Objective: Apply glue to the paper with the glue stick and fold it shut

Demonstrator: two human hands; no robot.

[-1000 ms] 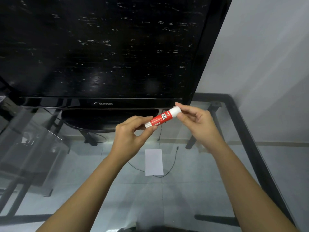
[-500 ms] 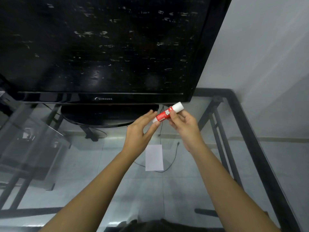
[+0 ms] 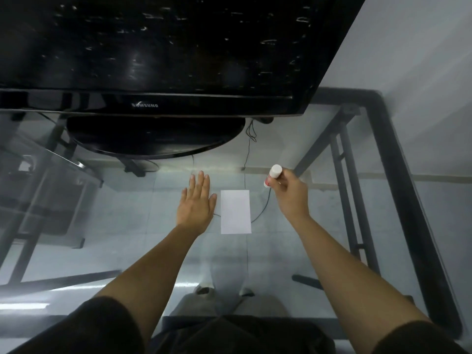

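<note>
Both arms are bare from the short dark sleeves (image 3: pixel 102 325) down to the hands; dark clothing (image 3: pixel 229 335) covers the lap below.

I read one word only: "SAMSUNG", in pale letters on the lower bezel of the black television (image 3: pixel 144 105). The glue stick (image 3: pixel 273 175) in my right hand (image 3: pixel 290 194) shows red print, but it is too small and hidden to read.
</note>
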